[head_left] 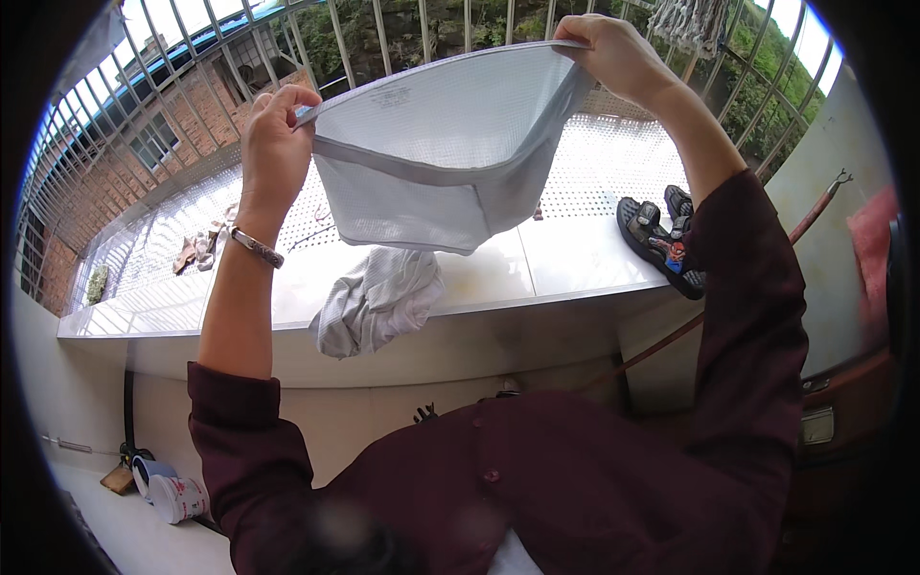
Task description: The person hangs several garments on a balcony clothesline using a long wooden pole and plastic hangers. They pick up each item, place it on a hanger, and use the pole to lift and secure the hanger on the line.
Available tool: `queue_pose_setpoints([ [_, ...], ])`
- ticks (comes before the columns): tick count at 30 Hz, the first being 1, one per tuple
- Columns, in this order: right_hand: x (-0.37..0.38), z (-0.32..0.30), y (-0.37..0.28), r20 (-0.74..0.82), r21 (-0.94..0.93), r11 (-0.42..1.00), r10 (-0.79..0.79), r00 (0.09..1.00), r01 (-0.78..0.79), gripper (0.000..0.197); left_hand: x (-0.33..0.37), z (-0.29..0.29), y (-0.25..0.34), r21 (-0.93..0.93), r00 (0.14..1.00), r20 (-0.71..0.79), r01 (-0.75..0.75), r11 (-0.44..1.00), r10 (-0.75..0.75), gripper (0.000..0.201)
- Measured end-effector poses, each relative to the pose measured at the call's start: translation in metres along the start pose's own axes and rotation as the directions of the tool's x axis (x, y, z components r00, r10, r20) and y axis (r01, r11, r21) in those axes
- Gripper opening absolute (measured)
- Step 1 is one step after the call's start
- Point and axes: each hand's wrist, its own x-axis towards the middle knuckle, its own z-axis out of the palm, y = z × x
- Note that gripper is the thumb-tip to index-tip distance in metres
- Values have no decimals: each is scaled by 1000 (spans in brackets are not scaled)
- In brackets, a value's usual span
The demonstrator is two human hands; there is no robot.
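A pair of light grey underpants (412,196) hangs stretched by its waistband between my raised hands, its waist opening toward me. My left hand (275,144) pinches one end of the waistband, thumb against fingers. At the other end, higher up, my right hand (618,57) grips the band the same way. Below the underpants, a crumpled heap of grey and white cloth (379,302) lies on the white ledge, partly drooping over its front edge.
Metal bars (383,38) rise behind the perforated metal sheet (623,139) on the ledge. Dark sandals (656,244) stand at the right, near a long stick (661,345). A mop head (688,27) hangs at the upper right. Tubs (179,498) sit at the lower left.
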Motion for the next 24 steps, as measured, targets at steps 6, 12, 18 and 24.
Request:
queue_pose_setpoints([
  [6,-1,2,90,127,179,921,326,937,-345,18,38,63,19,-274,920,208,380,884,-331,9],
  [12,4,24,152,312,637,447,596,740,-629,22,71,118,44,-544,802,344,594,593,-488,19],
  [18,9,47,188,320,547,626,458,830,-556,22,78,155,57,-652,670,527,713,257,-523,32],
  [24,4,67,186,365,336,833,314,876,-439,26,86,169,41,-694,615,571,715,80,-543,35],
])
